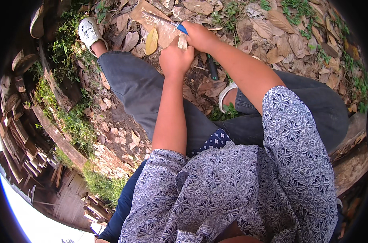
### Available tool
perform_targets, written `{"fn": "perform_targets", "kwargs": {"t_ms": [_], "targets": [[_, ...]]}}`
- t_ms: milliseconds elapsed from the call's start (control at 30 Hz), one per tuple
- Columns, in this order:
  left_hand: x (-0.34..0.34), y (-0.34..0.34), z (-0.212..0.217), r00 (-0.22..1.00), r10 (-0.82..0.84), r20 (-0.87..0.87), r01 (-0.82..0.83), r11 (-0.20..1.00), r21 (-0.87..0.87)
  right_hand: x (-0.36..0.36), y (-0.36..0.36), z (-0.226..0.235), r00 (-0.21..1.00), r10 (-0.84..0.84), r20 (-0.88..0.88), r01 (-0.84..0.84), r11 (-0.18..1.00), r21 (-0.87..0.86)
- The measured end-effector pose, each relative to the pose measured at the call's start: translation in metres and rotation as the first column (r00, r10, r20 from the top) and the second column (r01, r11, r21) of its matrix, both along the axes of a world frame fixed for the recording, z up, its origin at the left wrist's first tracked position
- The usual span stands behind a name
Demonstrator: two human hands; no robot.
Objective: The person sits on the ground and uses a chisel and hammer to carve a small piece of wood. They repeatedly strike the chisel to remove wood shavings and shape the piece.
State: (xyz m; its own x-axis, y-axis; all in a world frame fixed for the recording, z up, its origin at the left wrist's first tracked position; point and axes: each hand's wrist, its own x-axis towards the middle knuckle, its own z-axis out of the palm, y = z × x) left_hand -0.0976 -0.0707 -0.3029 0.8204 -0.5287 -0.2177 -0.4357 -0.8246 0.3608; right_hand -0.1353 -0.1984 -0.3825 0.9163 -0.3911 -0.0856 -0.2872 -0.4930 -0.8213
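Observation:
My right hand (pixel 200 37) is closed round the blue handle of a knife (pixel 181 28). Its thin blade points away to the upper left, over a flat brown sheet (pixel 166 37) with pale shavings along it. Close beside it, my left hand (pixel 176 60) is closed on a pale piece of wood (pixel 182 41), whose short end sticks up next to the knife handle. The rest of the piece is hidden by the fingers. On the ground just below my right wrist lies a tool with a dark handle (pixel 212 69), partly hidden.
Dry leaves (pixel 269 30) and green weeds cover the ground. A yellow leaf (pixel 151 41) lies left of my hands. My legs in grey trousers (pixel 131 83) are spread around the spot, with a white clog (pixel 89 32) at far left. Stacked wood (pixel 20 133) stands farther left.

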Motion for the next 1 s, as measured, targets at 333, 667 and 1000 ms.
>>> {"fn": "perform_targets", "kwargs": {"t_ms": [333, 667, 1000], "targets": [[0.032, 0.026, -0.011, 0.988, 0.020, -0.154, -0.045, 0.986, -0.163, -0.016, -0.038, -0.003, 0.981, 0.029, -0.192, 0.007, 0.983, 0.181], [0.052, 0.067, -0.021, 0.727, 0.293, -0.621, -0.492, 0.853, -0.173, -0.030, -0.043, 0.001, 0.777, 0.197, -0.598, 0.029, 0.938, 0.346], [0.010, 0.082, -0.031, 0.778, 0.229, -0.586, -0.528, 0.742, -0.412, -0.048, -0.053, 0.021, 0.768, 0.220, -0.601, 0.113, 0.878, 0.465]]}}
